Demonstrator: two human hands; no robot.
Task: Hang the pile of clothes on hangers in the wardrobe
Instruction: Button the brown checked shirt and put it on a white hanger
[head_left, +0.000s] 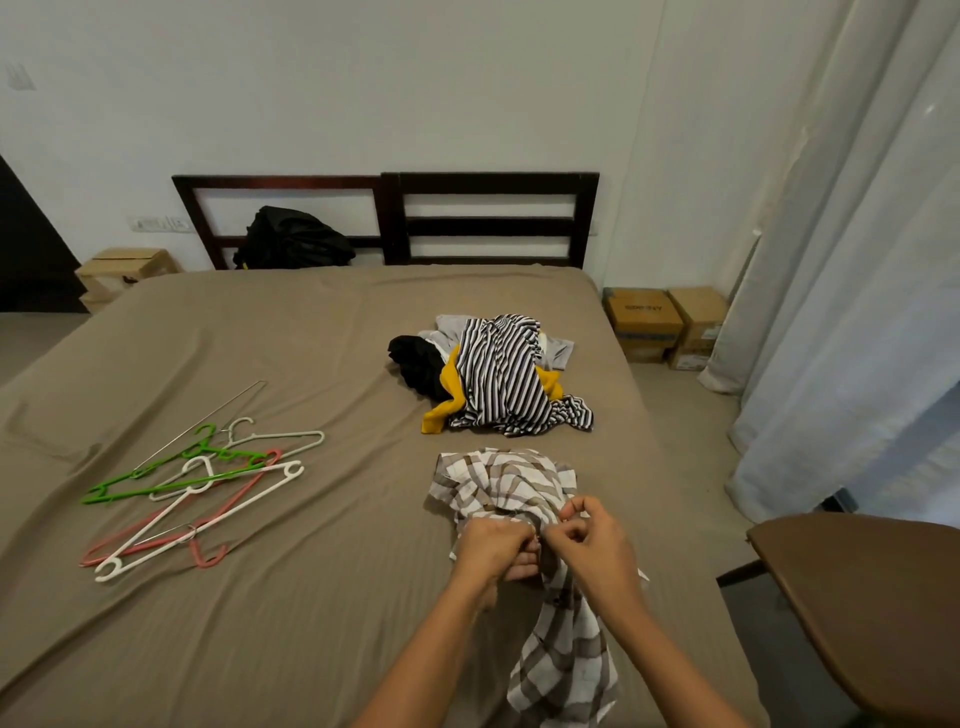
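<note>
Fingers (577, 503) of left hand (491, 545) and right hand (589, 551) pinch crumpled brown-and-white checked shirt (501, 475) (bunched, lying on bed (260, 338)).

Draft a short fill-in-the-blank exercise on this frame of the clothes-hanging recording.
1. The checked shirt is gripped by ____ hands: the left hand and the right hand.
2. The hangers lie on the bed to the ____ of the clothes pile.
3. The garment on top of the clothes pile is black-and-white ____.

Missing words: both; left; striped.
</note>
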